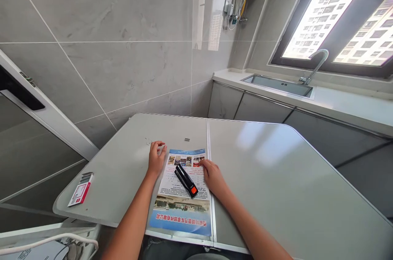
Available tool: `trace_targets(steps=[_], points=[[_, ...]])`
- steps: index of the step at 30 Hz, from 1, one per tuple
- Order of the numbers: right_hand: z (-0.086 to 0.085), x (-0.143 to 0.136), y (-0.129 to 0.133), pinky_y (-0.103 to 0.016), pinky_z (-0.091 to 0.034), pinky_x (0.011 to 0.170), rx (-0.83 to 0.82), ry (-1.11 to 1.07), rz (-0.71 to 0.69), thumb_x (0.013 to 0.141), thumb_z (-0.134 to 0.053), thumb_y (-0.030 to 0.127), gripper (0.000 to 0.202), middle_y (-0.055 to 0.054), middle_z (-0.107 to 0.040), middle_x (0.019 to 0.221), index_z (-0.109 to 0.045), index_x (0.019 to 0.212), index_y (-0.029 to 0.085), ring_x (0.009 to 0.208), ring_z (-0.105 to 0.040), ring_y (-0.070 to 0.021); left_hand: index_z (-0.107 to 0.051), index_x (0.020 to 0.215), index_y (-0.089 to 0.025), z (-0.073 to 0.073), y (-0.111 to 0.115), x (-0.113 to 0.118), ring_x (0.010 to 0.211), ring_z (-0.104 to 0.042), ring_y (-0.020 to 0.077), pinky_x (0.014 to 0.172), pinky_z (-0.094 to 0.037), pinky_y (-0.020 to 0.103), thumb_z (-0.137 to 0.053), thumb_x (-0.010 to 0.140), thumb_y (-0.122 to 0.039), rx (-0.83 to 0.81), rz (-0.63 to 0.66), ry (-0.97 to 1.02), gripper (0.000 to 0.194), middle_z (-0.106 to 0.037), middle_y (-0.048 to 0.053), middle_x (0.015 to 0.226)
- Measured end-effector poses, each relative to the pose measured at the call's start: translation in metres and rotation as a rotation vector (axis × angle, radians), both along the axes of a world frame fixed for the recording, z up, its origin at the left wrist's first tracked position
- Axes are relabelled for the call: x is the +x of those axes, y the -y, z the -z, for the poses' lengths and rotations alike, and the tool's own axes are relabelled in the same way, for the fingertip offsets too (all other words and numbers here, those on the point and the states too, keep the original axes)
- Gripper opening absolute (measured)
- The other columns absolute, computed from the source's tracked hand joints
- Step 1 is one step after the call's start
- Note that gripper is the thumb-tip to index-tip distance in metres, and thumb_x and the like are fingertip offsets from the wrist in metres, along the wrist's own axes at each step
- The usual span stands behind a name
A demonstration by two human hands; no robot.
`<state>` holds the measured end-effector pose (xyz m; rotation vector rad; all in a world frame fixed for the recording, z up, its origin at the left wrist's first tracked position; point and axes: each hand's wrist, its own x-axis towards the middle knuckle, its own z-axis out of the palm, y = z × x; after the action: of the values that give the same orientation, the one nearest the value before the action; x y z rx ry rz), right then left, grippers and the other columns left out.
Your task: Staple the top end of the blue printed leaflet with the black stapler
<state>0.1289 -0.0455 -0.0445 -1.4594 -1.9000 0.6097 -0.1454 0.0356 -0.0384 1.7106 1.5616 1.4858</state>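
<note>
A printed leaflet (181,221) with blue bands and small photos lies on the table. On top of it rests a black stapler (186,180) with an orange end, lying at a slant. My left hand (156,159) is beside the leaflet's upper left edge, fingers loosely bent and apart, nothing in them. At the leaflet's right edge, my right hand (211,173) has its fingers bent together on the paper; its thumb is mostly hidden. A short strip of staples (187,139) lies beyond the leaflet. Several loose staples (148,142) are scattered past my left hand.
A red and white staple box (81,189) lies near the left edge of the pale folding table (260,194). A seam crosses the tabletop beside the leaflet. Behind stand a tiled wall and a counter (344,102) with a sink (278,84). A white cable (52,237) runs at lower left.
</note>
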Motion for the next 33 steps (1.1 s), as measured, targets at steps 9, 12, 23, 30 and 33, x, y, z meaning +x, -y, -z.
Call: trace_targets(steps=[9,12,23,30,33], points=[[0.007,0.043,0.001,-0.033,-0.048,0.090,-0.040,0.015,0.033,0.091,-0.040,0.010,0.028,-0.007,-0.071,0.103,-0.062,0.102,0.023,0.099,-0.065,-0.0223,-0.063,0.097,-0.025,0.008,-0.006,-0.009,0.091,-0.061,0.0175,0.073,-0.050,0.026,-0.056,0.093,-0.043,-0.086,0.007,0.270,0.020,-0.064,0.004,0.099],[0.005,0.055,0.001,-0.034,-0.048,0.089,-0.049,-0.003,0.047,0.090,-0.040,0.012,0.028,-0.007,-0.072,0.102,-0.063,0.101,0.023,0.098,-0.066,-0.0229,-0.065,0.095,-0.025,0.006,-0.004,-0.005,0.094,-0.060,0.0184,0.077,-0.050,0.028,-0.057,0.094,-0.043,-0.092,0.045,0.238,0.019,-0.064,0.004,0.099],[-0.010,0.093,-0.007,-0.030,-0.044,0.085,-0.121,0.064,0.031,0.089,-0.041,0.010,0.031,-0.006,-0.072,0.102,-0.067,0.100,0.023,0.094,-0.063,-0.0213,-0.064,0.088,-0.024,-0.005,0.005,0.009,0.086,-0.057,0.0178,0.074,-0.047,0.029,-0.049,0.101,-0.040,-0.089,0.181,-0.055,0.026,-0.060,0.004,0.097],[0.000,0.104,-0.005,-0.032,-0.045,0.087,-0.046,0.146,0.095,0.093,-0.043,0.014,0.031,-0.006,-0.059,0.095,-0.070,0.101,0.025,0.094,-0.058,-0.0223,-0.066,0.096,-0.024,-0.010,0.010,0.025,0.100,-0.061,0.0222,0.092,-0.049,0.037,-0.049,0.102,-0.031,-0.023,0.301,-0.358,0.020,-0.065,0.006,0.102],[-0.006,0.106,-0.003,-0.036,-0.046,0.089,0.072,0.074,0.198,0.097,-0.048,0.026,0.024,-0.007,-0.052,0.096,-0.072,0.100,0.025,0.092,-0.056,-0.0232,-0.067,0.104,-0.025,-0.016,0.007,0.047,0.109,-0.061,0.0235,0.101,-0.048,0.041,-0.048,0.101,-0.025,0.011,0.432,-0.480,0.019,-0.069,0.006,0.112]])
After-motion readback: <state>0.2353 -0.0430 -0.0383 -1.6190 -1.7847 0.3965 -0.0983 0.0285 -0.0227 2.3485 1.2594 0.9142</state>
